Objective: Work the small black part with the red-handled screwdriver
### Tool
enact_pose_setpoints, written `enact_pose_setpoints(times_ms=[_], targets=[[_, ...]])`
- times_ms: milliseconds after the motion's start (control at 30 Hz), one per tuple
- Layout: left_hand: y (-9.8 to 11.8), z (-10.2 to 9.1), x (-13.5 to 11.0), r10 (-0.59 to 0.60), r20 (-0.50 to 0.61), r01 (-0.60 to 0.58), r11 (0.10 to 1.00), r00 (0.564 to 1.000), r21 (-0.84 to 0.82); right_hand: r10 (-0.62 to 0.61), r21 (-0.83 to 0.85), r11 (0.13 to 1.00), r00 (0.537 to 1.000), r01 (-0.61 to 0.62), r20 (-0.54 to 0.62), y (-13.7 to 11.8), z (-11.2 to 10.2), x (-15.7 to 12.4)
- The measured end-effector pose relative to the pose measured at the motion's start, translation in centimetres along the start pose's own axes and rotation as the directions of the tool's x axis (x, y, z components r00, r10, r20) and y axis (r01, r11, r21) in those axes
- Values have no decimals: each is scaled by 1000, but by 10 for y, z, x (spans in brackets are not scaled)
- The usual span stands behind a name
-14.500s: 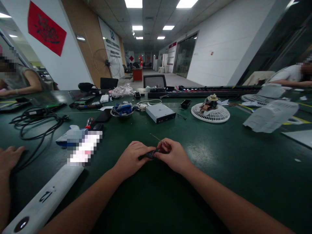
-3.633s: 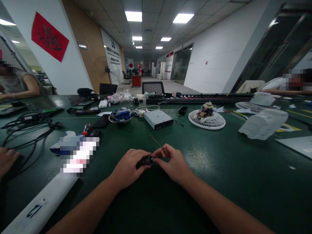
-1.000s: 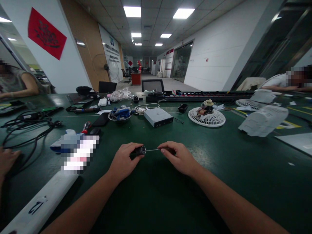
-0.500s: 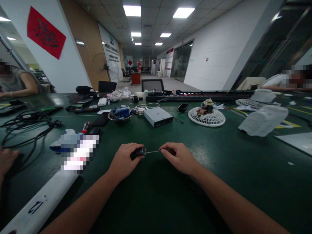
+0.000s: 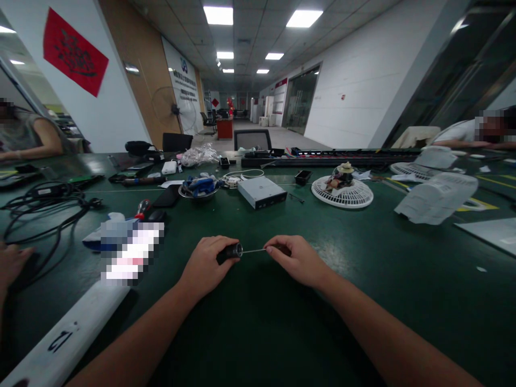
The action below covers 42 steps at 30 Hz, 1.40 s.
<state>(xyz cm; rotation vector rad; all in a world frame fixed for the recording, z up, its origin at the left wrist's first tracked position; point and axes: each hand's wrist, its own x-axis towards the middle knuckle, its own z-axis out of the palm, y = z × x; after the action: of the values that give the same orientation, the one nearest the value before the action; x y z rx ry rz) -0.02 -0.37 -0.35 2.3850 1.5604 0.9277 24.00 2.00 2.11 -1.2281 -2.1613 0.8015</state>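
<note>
our left hand [image 5: 203, 263] closes its grip around a short black handle [image 5: 230, 250], and our right hand [image 5: 292, 253] pinches a thin metal shaft [image 5: 253, 250] between thumb and fingers, both held over the green tabletop [image 5: 403, 306] right in front of us. a hard or crooked pull could bend the shaft or let it slip from that light pinch, and its tip could then jab a finger. if dropped, the small piece could roll away.

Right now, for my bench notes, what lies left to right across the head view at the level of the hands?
left hand → black tool grip → thin metal shaft → right hand → white paper scrap
</note>
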Motion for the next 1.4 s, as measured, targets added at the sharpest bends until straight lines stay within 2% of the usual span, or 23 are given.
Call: enact_pose_setpoints(times_ms=[133,233,367,467,600,733,867,967,1033,1100,1200,1267,1333,1400], targets=[[-1,1,1,-4,7,4,1000,1000,2,13,-53,998,999,-16,-46,0,0,0],[-2,1,1,2,25,-2,1000,1000,1,13,-30,999,1000,-13,25,-1,-1,1],[-2,2,-1,6,29,-6,1000,1000,7,53,-44,998,998,-54,-21,-1,-1,1],[-1,1,-1,20,46,-20,1000,999,2,46,14,999,997,-47,62,0,0,1],[0,1,-1,37,58,-37,999,998,4,57,-14,998,998,-56,16,0,1,1],[-1,1,-1,47,51,-47,999,998,-4,55,-34,998,997,-53,62,-2,1,1],[-2,2,-1,32,40,-32,999,999,3,61,-162,985,998,-66,-35,-4,1,1],[-3,2,-1,-8,12,8,1000,1000,22,92,-283,952,990,-119,-105,-6,1,1],[-3,1,0,-52,-22,52,998,998,37,135,-286,942,978,-175,-157,-6,2,0],[-4,1,1,-93,-50,96,994,994,46,148,-214,960,974,-183,-171,-6,5,0],[-4,1,2,-121,-64,124,991,991,52,55,-104,992,991,-68,-122,-5,15,1],[-5,2,3,-111,-56,113,992,992,50,-12,-89,996,998,7,-56,-4,24,2],[-6,2,2,-91,-42,92,995,995,43,-17,-119,993,1000,18,9,-4,31,5],[-6,3,2,-79,-28,80,996,996,37,9,-125,992,1000,-6,19,-3,34,6]])
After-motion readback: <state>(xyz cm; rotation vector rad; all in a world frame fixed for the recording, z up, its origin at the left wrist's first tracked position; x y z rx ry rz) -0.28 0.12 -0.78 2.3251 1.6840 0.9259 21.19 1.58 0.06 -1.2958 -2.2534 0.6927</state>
